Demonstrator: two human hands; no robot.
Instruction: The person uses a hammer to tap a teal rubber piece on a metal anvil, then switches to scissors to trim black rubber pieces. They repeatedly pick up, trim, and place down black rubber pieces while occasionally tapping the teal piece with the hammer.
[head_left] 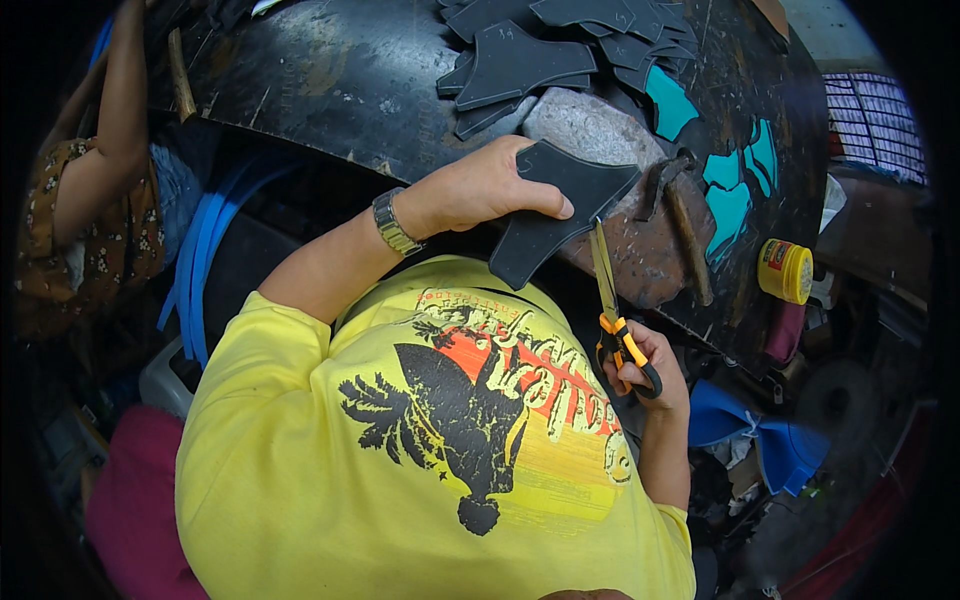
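Far left: co-worker's arm (118, 130) near the desk (330, 90), well apart from the blades. Low risk unless someone leans in.

Left hand (490, 185): fingers grasping a black cut piece (560, 205), thumb on top, other fingers mostly hidden beneath. Piece is held up at the desk's near edge, lower lobe hanging toward the shirt. Thin and only gripped at one side, so I'd expect the free end to flex or swing under blade pressure -> wandering edge. Can't tell if it rests on the stone block (585, 115) behind it.

Stack of black pieces (525, 60) sits loose and uneven past the block; a bump could slide it.

Scissors (608, 292): tips right at the piece's right edge, pointing away from the body. Main hazard: thumb is near the tips, so a slip or overlong snip could nick it. Can't tell if material is between the blades.

Right hand (655, 365): fingers wrapped in the scissor handles, wrist tucked against the body. Cramped angle could twist the blades and chew the edge.

Further right: wooden-handled tool (690, 240) by the block, teal pieces (728, 212), yellow jar (785, 270) near the desk edge. A stray elbow could tip the jar off.
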